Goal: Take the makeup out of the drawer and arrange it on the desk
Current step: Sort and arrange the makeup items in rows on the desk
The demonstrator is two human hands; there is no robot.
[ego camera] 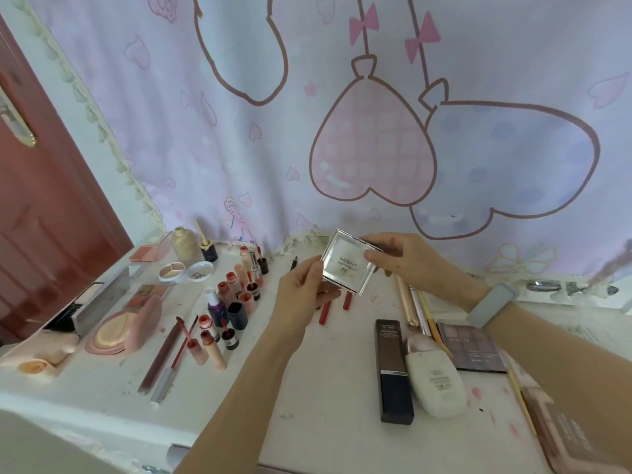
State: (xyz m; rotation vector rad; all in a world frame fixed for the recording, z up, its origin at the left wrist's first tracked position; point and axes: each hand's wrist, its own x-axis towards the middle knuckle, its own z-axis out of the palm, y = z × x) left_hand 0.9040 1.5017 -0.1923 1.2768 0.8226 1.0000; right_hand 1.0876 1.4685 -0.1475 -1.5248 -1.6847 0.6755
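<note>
Two hands (301, 285) (407, 258) round one square compact (347, 265)

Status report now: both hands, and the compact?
Left hand and right hand both grip square silver compact, lifted above white desk. Two red lipstick tubes lie beneath.

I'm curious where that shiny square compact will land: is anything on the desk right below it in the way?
Yes. Two red lipstick sticks lie on the desk just under the compact, which both hands hold; bare desk shows nearer the person.
</note>
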